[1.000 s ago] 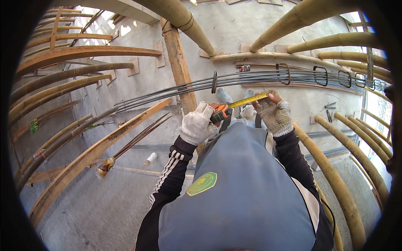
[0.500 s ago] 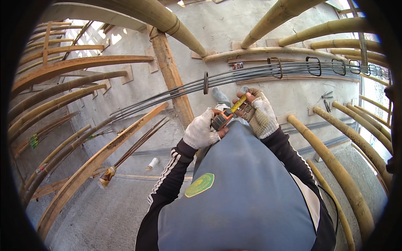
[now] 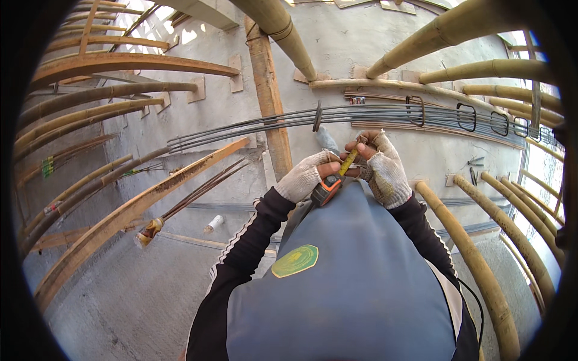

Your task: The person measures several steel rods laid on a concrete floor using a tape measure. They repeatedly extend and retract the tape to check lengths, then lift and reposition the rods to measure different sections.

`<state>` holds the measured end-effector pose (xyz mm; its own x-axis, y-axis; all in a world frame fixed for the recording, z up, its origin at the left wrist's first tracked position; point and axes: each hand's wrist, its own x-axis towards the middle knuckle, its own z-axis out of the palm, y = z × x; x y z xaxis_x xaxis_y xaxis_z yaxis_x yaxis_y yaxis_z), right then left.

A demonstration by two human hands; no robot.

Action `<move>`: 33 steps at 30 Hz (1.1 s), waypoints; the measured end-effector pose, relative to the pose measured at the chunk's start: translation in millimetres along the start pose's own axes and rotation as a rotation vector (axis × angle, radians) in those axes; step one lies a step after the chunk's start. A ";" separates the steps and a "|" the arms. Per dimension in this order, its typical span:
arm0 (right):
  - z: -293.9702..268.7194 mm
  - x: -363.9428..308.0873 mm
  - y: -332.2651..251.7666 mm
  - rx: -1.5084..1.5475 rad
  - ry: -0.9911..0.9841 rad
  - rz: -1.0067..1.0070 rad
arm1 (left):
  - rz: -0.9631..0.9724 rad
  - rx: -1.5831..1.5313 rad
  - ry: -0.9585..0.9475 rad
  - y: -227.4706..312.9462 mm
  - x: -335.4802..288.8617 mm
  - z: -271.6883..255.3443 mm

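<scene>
Left hand [image 3: 304, 177] is clasping the orange tape measure [image 3: 326, 190]; right hand [image 3: 383, 168] is pinching its yellow blade [image 3: 348, 162] just above, both grips closed.

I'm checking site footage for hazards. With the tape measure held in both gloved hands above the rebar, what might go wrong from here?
1. The yellow blade is pinched short between the right hand and the tape measure in the left hand; if released it may snap back onto the bare fingertips.
2. The rebar bundle ends unsupported; leaning on it might tip it.
3. Loose bamboo poles could trip a step back.
</scene>
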<state>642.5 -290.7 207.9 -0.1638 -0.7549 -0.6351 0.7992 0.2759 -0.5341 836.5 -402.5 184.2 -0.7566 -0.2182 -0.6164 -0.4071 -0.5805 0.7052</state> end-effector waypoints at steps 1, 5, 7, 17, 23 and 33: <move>2.2 0.4 1.0 -0.033 0.006 -0.008 | -0.044 0.035 -0.004 1.0 3.0 -3.0; 6.7 1.7 7.1 -0.135 0.000 -0.057 | -0.036 0.092 -0.084 0.6 8.5 -14.1; 4.9 2.9 10.3 -0.131 0.018 -0.080 | -0.022 0.191 -0.148 2.9 6.8 -22.0; -65.0 32.1 6.0 0.294 0.284 -0.285 | -0.281 0.691 -0.242 39.3 -26.0 -75.3; -103.9 47.0 13.1 0.422 0.356 -0.411 | -0.363 0.982 -0.196 61.4 -27.0 -101.3; -110.5 54.1 14.7 0.566 0.375 -0.370 | -0.255 0.951 -0.170 89.0 -4.2 -125.8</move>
<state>581.5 -261.7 104.1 -0.5823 -0.4589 -0.6710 0.8115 -0.3774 -0.4462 867.9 -552.0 205.5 -0.6225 -0.0163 -0.7825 -0.7517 0.2908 0.5919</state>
